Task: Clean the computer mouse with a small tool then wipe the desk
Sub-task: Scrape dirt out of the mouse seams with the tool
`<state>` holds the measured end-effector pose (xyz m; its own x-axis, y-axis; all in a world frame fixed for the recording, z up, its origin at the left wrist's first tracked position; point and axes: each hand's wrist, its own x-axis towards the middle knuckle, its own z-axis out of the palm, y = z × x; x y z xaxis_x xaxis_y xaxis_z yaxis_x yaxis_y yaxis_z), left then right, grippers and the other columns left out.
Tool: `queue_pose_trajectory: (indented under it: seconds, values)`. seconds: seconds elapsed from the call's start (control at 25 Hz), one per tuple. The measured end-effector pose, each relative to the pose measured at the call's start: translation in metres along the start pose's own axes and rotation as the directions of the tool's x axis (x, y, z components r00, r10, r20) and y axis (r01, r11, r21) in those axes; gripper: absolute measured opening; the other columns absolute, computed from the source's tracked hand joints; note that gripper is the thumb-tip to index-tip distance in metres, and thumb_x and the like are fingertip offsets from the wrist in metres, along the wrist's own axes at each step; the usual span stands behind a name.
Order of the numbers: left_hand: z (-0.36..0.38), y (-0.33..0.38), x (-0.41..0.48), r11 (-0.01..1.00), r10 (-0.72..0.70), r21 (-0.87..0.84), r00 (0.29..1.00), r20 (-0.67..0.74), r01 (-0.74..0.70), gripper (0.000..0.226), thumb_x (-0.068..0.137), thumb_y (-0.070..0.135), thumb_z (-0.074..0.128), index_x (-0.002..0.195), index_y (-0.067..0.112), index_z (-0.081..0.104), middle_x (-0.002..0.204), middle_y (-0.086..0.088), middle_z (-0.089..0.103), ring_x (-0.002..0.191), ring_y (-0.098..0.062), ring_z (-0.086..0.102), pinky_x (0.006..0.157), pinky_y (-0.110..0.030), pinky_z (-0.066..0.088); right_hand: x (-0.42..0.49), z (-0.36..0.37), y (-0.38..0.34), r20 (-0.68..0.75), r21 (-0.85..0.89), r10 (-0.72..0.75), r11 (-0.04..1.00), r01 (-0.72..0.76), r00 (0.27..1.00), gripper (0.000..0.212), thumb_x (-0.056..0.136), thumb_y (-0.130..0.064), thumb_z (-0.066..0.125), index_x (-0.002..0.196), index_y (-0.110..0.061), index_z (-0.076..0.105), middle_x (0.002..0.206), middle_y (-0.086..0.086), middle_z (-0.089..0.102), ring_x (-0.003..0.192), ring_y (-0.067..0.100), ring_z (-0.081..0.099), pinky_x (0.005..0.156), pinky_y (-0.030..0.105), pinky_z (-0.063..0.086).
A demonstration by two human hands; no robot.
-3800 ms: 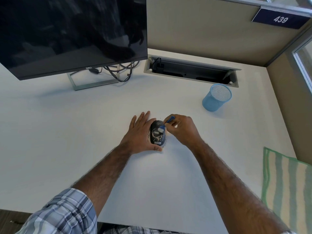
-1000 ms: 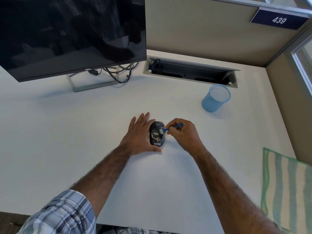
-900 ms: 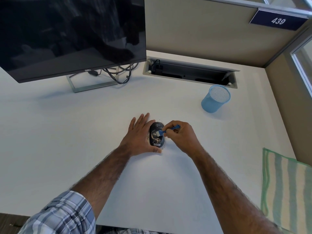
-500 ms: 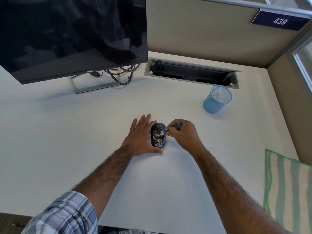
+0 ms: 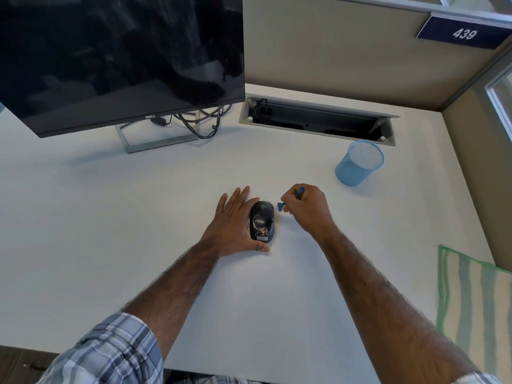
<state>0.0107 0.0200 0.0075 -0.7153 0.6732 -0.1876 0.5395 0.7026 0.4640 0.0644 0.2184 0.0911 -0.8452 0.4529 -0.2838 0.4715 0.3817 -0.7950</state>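
Mouse (image 5: 261, 220) sits mid-worktop (image 5: 110, 217), braced along its left side by the flat, spread left hand (image 5: 235, 225); right hand (image 5: 307, 207) has fingers clamped on the small blue tool (image 5: 280, 207), tip just right of the mouse, not touching. Progress est.: tan debris remains on the near half of the mouse and around its base, far half looks clear, so cleaning is part done, wipe not yet begun. Count: 1 mouse, 1 tool, 1 striped cloth (image 5: 476, 306) at right edge, 1 blue mesh cup (image 5: 357, 164) far right, 1 monitor (image 5: 116, 56).

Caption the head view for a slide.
Left hand steadies the crumb-speckled mouse on the desk while the right hand holds a small blue brush beside it.
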Motion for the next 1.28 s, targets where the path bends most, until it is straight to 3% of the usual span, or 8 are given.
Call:
queue_pose_trajectory:
  seconds: [0.2, 0.36, 0.48, 0.72, 0.88, 1.08, 1.2, 1.28]
  values:
    - [0.001, -0.001, 0.001, 1.000, 0.008, 0.000, 1.000, -0.001, -0.008, 0.136, 0.054, 0.097, 0.063, 0.161, 0.028, 0.017, 0.173, 0.001, -0.009, 0.157, -0.015, -0.019, 0.125, -0.042, -0.017, 0.005, 0.002, -0.007, 0.150, 0.019, -0.031, 0.999, 0.029, 0.988, 0.017, 0.085, -0.014, 0.061, 0.078, -0.016, 0.076, 0.070, 0.000, 0.074, 0.067, 0.015, 0.064, 0.072, 0.043, 0.059]
    - [0.002, -0.001, 0.002, 1.000, 0.006, 0.008, 1.000, -0.004, -0.006, 0.138, 0.053, 0.098, 0.061, 0.162, 0.026, 0.016, 0.173, 0.001, -0.009, 0.157, -0.016, -0.019, 0.126, -0.044, -0.015, 0.014, -0.005, -0.001, 0.096, -0.008, 0.012, 1.000, -0.012, 0.995, 0.015, 0.087, -0.012, 0.062, 0.082, -0.013, 0.076, 0.074, 0.001, 0.075, 0.069, 0.015, 0.064, 0.069, 0.036, 0.057]
    - [0.003, -0.002, 0.002, 1.000, 0.010, 0.019, 1.000, -0.004, -0.010, 0.138, 0.053, 0.100, 0.059, 0.162, 0.026, 0.016, 0.173, 0.001, -0.010, 0.157, -0.016, -0.019, 0.126, -0.044, -0.015, 0.015, -0.002, -0.005, 0.163, 0.029, -0.048, 0.999, 0.044, 0.986, 0.013, 0.090, -0.010, 0.060, 0.089, -0.016, 0.072, 0.076, 0.000, 0.076, 0.067, 0.008, 0.068, 0.069, 0.026, 0.057]
    - [0.004, -0.003, 0.002, 1.000, 0.007, 0.013, 1.000, -0.007, -0.007, 0.137, 0.053, 0.099, 0.060, 0.161, 0.028, 0.015, 0.173, 0.002, -0.010, 0.157, -0.015, -0.020, 0.125, -0.041, -0.017, 0.025, -0.003, 0.000, 0.099, -0.073, 0.004, 0.997, 0.003, 0.995, 0.009, 0.089, -0.009, 0.064, 0.085, -0.015, 0.070, 0.082, 0.004, 0.075, 0.077, 0.020, 0.070, 0.069, 0.030, 0.058]
    - [0.004, -0.004, 0.003, 1.000, 0.003, 0.006, 1.000, -0.011, -0.003, 0.136, 0.053, 0.098, 0.063, 0.160, 0.030, 0.015, 0.173, 0.004, -0.009, 0.157, -0.014, -0.019, 0.125, -0.041, -0.018, 0.032, -0.004, -0.004, 0.139, -0.064, -0.039, 0.997, 0.048, 0.989, 0.011, 0.090, -0.013, 0.066, 0.085, -0.021, 0.071, 0.078, -0.004, 0.075, 0.068, 0.009, 0.070, 0.061, 0.016, 0.055]
    - [0.005, -0.004, 0.003, 1.000, 0.008, 0.004, 1.000, -0.016, -0.008, 0.135, 0.052, 0.099, 0.062, 0.160, 0.031, 0.016, 0.173, 0.003, -0.008, 0.157, -0.014, -0.018, 0.126, -0.043, -0.016, 0.040, -0.005, -0.002, 0.132, -0.126, -0.034, 0.991, 0.051, 0.991, 0.007, 0.091, -0.011, 0.067, 0.089, -0.015, 0.072, 0.079, -0.003, 0.073, 0.074, 0.014, 0.068, 0.070, 0.026, 0.059]
    - [0.005, -0.004, 0.003, 1.000, 0.005, -0.010, 1.000, -0.016, -0.005, 0.135, 0.052, 0.099, 0.062, 0.160, 0.031, 0.016, 0.173, 0.004, -0.009, 0.157, -0.013, -0.020, 0.125, -0.042, -0.016, 0.041, -0.004, -0.005, 0.168, -0.095, -0.072, 0.992, 0.089, 0.983, 0.008, 0.091, -0.014, 0.068, 0.089, -0.019, 0.073, 0.079, -0.006, 0.075, 0.069, 0.009, 0.070, 0.063, 0.018, 0.057]
    - [0.005, -0.004, 0.003, 1.000, 0.008, -0.002, 1.000, -0.010, -0.008, 0.136, 0.053, 0.099, 0.062, 0.160, 0.030, 0.016, 0.173, 0.003, -0.009, 0.157, -0.014, -0.019, 0.126, -0.043, -0.016, 0.042, -0.001, -0.006, 0.184, -0.130, -0.086, 0.985, 0.111, 0.979, 0.009, 0.091, -0.011, 0.068, 0.089, -0.017, 0.073, 0.081, -0.004, 0.075, 0.073, 0.011, 0.070, 0.069, 0.022, 0.060]
